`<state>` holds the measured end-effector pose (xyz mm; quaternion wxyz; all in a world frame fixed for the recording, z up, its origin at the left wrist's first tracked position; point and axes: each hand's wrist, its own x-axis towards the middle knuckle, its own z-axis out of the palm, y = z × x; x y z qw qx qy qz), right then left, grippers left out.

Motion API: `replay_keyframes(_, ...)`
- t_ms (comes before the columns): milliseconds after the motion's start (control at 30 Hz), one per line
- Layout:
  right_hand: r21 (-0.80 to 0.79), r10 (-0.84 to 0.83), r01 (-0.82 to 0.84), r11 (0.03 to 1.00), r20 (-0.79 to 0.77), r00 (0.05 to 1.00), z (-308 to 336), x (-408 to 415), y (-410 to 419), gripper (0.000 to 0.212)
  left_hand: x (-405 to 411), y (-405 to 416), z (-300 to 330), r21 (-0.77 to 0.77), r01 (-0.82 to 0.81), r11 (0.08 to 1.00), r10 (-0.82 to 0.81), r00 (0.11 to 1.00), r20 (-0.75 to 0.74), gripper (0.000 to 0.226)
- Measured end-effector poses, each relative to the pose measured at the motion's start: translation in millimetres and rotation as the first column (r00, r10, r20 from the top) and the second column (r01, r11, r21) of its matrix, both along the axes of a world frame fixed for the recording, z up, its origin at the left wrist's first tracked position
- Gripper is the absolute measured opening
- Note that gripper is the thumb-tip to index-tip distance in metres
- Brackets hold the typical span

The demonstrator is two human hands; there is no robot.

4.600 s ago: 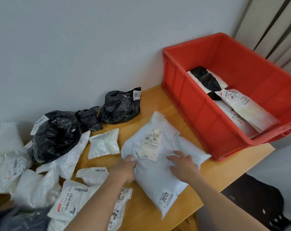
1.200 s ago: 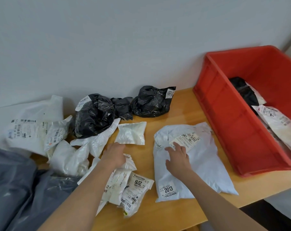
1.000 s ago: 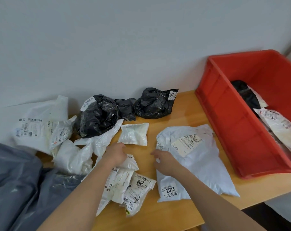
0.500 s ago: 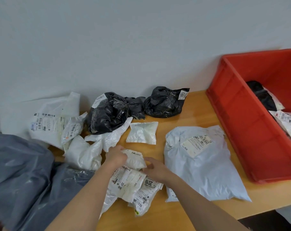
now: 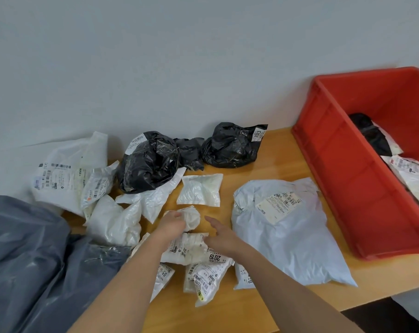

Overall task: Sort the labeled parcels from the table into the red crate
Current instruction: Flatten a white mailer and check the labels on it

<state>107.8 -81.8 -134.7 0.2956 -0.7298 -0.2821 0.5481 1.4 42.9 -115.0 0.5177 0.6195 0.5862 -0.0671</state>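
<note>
My left hand (image 5: 172,224) grips a small crumpled white parcel (image 5: 191,218) near the table's middle. My right hand (image 5: 221,236) hovers just to its right with fingers relaxed, over flat white labeled parcels, one marked 2019 (image 5: 214,257). A large pale grey parcel (image 5: 285,231) with a label lies to the right. The red crate (image 5: 343,179) stands at the far right with a black parcel (image 5: 371,135) and a white labeled parcel (image 5: 412,174) inside.
Two black bagged parcels (image 5: 151,162) (image 5: 230,146) sit by the wall, a small white pouch (image 5: 200,189) in front of them. More white parcels (image 5: 69,174) pile at the left. Dark grey bags (image 5: 31,255) fill the lower left. The wooden table's (image 5: 287,306) front edge runs at lower right.
My right hand left the large grey parcel and came over beside my left hand. My left hand took hold of the small crumpled white parcel. The view shifted left.
</note>
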Motion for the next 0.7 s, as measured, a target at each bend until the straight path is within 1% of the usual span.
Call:
replay_keyframes(133, 0.083, -0.061, 0.060, 0.995, 0.016, 0.998, -0.2, 1.9, 8.3, 0.072, 0.8, -0.1, -2.7, 0.063, -0.075, 0.995, 0.070, 0.994, 0.079, 0.062)
replay_keyframes(200, 0.117, -0.070, 0.071, 0.991, -0.013, 0.997, -0.6, 1.2, 13.9, 0.073, -1.1, 1.2, -6.8, 0.045, -0.060, 0.997, 0.053, 0.986, 0.157, 0.068)
replay_keyframes(233, 0.123, -0.070, 0.073, 0.990, -0.022, 0.997, -0.8, 0.6, 16.8, 0.072, -2.0, 2.5, -7.9, 0.024, -0.052, 0.998, 0.047, 0.983, 0.175, 0.067)
replay_keyframes(300, 0.112, -0.085, 0.089, 0.990, -0.035, 0.996, -4.4, 0.7, 20.2, 0.070, -0.8, 3.6, -12.5, -0.015, -0.062, 0.998, 0.064, 0.986, 0.156, 0.063)
replay_keyframes(400, 0.115, -0.100, 0.103, 0.988, -0.037, 0.994, -11.4, 1.3, 21.0, 0.064, 2.2, 0.8, -15.1, -0.011, -0.070, 0.997, 0.071, 0.986, 0.148, 0.058)
replay_keyframes(533, 0.175, -0.132, 0.121, 0.977, 0.056, 0.990, -15.1, 8.0, 24.4, 0.054, 10.1, 0.2, -11.4, 0.017, -0.091, 0.996, 0.087, 0.984, 0.158, 0.054)
replay_keyframes(600, 0.173, -0.167, 0.147, 0.974, 0.107, 0.980, -14.1, 15.4, 25.8, 0.052, 13.6, 1.3, -11.1, 0.006, -0.076, 0.997, 0.074, 0.983, 0.168, 0.049)
replay_keyframes(700, 0.172, -0.212, 0.193, 0.966, 0.097, 0.972, -7.4, 27.0, 22.9, 0.053, 18.1, -0.4, -7.0, -0.012, -0.026, 1.000, 0.028, 0.981, 0.193, 0.042)
